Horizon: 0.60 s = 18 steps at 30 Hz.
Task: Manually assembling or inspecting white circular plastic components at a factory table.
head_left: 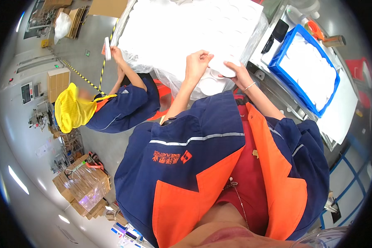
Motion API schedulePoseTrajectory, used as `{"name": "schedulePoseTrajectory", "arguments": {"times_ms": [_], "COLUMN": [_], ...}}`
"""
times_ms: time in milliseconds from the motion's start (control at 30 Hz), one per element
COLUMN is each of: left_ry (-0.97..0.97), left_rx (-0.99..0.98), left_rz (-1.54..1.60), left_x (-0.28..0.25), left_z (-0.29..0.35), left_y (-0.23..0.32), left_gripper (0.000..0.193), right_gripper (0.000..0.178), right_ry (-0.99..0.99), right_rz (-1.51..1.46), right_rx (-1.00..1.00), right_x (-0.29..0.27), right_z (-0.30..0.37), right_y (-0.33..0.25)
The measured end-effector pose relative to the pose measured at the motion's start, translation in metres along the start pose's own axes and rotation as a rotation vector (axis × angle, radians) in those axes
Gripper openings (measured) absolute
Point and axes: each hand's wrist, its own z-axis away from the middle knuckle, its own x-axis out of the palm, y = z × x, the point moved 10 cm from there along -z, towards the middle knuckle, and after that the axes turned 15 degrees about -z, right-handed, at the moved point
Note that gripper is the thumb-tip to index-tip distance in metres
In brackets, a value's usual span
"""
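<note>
My right hand (239,75) grips a round white disc-like piece (219,64) by its edge, thumb and fingers closed on it. My left hand (198,64) is just beside it with fingers curled into a pinch; whatever is between the fingertips, if anything, I cannot make out. Below the hands, near my body, lie more round white pieces (211,86). Both hands are over the near edge of a broad white layer (182,29), where faint round outlines stand in rows at the right. Glare hides most of its detail. Crumpled clear plastic film (175,80) hangs around its edge.
A blue crate (277,60) of white pieces is on the table at right, near a black device (280,29), an orange tape roll (315,29) and a brownish cylinder (335,40). At left, a co-worker in a yellow cap (70,109) holds a flat white thing (107,48).
</note>
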Motion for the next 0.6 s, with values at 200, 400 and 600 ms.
{"name": "schedulePoseTrajectory", "arguments": {"times_ms": [200,400,600], "left_ry": [0.304,0.383,0.18], "left_rx": [-0.026,0.067,0.282], "left_rz": [-0.162,-0.57,-0.677], "left_x": [-0.043,-0.026,0.036], "left_z": [-0.065,-0.071,-0.043], "left_y": [-0.043,-0.032,-0.013], "left_gripper": [0.029,0.037,0.049], "right_gripper": [0.05,0.048,0.043], "right_ry": [0.037,0.074,0.089], "right_rz": [-0.004,0.03,-0.001], "right_rx": [-0.052,-0.036,0.014], "right_x": [-0.006,-0.01,-0.02], "right_z": [-0.006,0.006,0.005], "right_y": [-0.008,-0.003,0.002]}}
